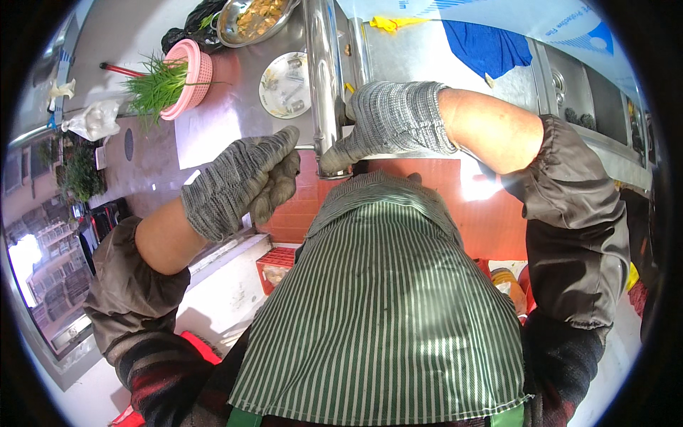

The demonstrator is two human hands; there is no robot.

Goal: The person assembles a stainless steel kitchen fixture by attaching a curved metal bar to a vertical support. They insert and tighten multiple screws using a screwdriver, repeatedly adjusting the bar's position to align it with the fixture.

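My right hand (388,122), in a grey knitted glove, is closed round the lower end of a shiny steel tube (324,64) that runs up to the top of the view. To the left of the tube, my left hand (245,178), in the same kind of glove, is partly bent with its fingers apart. Its longest fingertip reaches close to the tube, and nothing shows in it. Part of the right hand's grip is hidden. A white patterned plate (284,84) lies on the steel counter left of the tube.
A pink basket (202,75) holds green stalks (158,89). Behind it stand a metal bowl (226,30) of brownish food and a black bag (186,35). A blue cloth (487,48) and a yellow cloth (395,23) lie at the far right. A red crate (274,265) sits below.
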